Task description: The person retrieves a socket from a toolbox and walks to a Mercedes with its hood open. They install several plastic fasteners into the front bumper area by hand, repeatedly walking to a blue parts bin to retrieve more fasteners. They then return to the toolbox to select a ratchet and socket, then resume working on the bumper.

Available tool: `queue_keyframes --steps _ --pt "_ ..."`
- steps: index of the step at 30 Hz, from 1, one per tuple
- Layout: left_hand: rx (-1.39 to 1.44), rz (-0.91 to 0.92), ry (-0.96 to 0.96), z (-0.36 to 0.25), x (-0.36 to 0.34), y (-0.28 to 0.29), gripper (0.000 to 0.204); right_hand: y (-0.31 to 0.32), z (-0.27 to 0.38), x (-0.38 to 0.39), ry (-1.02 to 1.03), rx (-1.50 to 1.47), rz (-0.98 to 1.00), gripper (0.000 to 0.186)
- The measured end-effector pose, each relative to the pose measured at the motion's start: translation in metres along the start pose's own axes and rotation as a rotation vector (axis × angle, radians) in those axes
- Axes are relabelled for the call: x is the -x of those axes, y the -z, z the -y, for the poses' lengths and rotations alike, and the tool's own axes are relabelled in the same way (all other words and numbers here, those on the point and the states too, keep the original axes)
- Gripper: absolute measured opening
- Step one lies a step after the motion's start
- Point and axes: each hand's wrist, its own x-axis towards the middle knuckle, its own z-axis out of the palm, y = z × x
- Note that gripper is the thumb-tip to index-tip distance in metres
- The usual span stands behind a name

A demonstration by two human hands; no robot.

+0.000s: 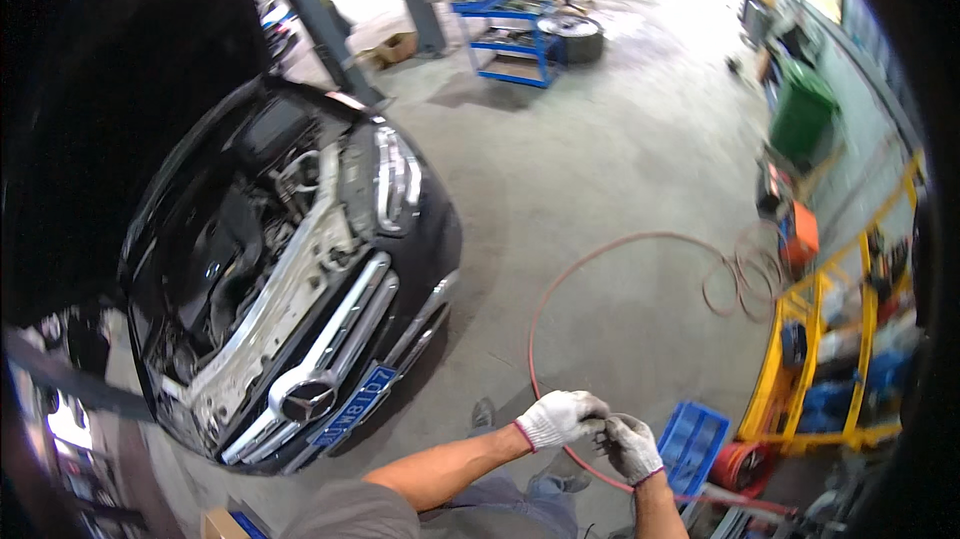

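My left hand (564,419), in a white knit work glove with a red cuff edge, is held out in front of my body above the floor. Close against its fingertips is my right hand (633,446), in a greyer, soiled glove of the same sort. The fingers of both hands are curled and meet in a pinch. Anything between them is too small or too hidden to make out. To the left stands a black car (330,339) with its hood (130,109) raised and its engine bay exposed; neither hand touches it.
A red hose (532,329) loops across the floor and passes below my hands. At right are a blue divided crate (692,447), a red bucket (738,466), a yellow rack (772,379) and a green bin (802,111). A blue tool cart (510,44) stands farther off.
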Motion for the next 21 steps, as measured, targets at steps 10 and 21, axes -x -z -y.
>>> queue_keyframes --steps 10,21 --pt "-0.261 -0.468 0.358 0.123 0.247 0.216 0.021 -0.347 -0.064 -0.138 -0.081 1.109 0.372 0.046" --pt "-0.081 -1.030 0.755 0.170 0.345 0.328 0.016 -0.509 -0.088 -0.294 0.138 1.165 0.816 0.038"
